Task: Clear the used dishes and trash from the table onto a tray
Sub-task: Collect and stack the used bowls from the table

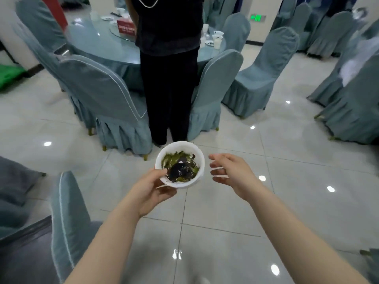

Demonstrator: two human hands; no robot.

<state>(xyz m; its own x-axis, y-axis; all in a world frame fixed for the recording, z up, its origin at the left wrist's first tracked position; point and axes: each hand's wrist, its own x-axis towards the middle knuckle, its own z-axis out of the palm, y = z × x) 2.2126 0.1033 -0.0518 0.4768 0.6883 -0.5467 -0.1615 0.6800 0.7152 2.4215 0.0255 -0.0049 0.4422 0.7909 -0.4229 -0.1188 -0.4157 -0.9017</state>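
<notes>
**Used bowl carried over open floor**

A pale tiled floor (225, 232) lay open below both arms, ringed by blue-grey covered chairs (106, 99). Beyond them stood a round table (96, 44) bearing cups, small dishes and a red box (126, 27); a person in dark clothes (168, 78) stood against its near edge, between two chairs.

The left hand (151, 189) held a white bowl (180, 163) in the air above the floor, thumb curled over the near rim and fingers cupped beneath its base. The right hand (229, 172) hovered just beside the bowl's right edge, not touching it, fingers loosely spread and slightly bent.

The bowl held green smears and a dark lump of leftovers.
</notes>
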